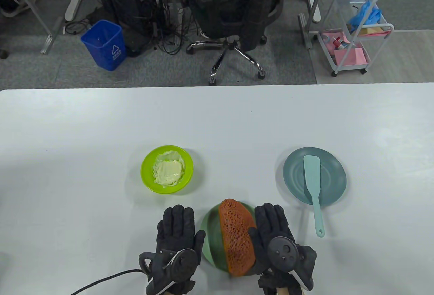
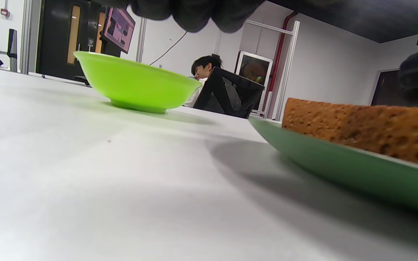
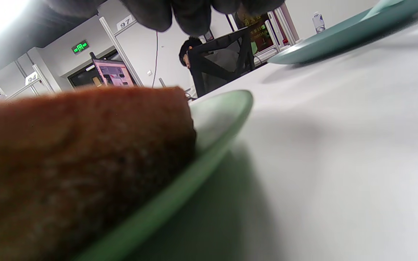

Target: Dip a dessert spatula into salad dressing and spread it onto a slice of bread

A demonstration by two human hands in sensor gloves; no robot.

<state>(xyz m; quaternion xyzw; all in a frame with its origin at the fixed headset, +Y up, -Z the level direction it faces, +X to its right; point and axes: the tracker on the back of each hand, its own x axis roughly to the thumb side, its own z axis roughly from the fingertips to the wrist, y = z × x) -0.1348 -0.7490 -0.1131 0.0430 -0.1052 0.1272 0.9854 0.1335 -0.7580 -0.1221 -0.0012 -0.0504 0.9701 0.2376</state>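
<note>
Left hand: we are seeing the left hand (image 1: 176, 237) lying flat on the table (image 1: 67, 159), fingers straight and together, holding nothing, just left of the green plate (image 1: 211, 240).
Right hand: the right hand (image 1: 276, 237) is lying flat too, fingers straight, gripping nothing; its thumb side is overlapping the plate's right edge and sitting against the bread.
Bread: the bread (image 1: 235, 237) is lying on the green plate between our two hands, its near end hanging over the plate's rim. In the left wrist view its crust (image 2: 361, 127) is rising above the plate rim (image 2: 339, 166).
Spatula: the spatula (image 1: 313, 186) is resting on the blue plate (image 1: 334, 180), blade on the plate, handle sticking out over the near rim toward us. It is lying right of the bread, apart from both hands.
Dressing: the dressing (image 1: 168, 170) is sitting in the lime bowl (image 1: 148, 168), beyond the left hand and apart from it.
Beyond the table: we are seeing a chair (image 1: 234, 14), a blue bin (image 1: 103, 44) and a cart (image 1: 356, 37) on the floor.
Wrist views: a person (image 2: 203, 69) is sitting in the background.
</note>
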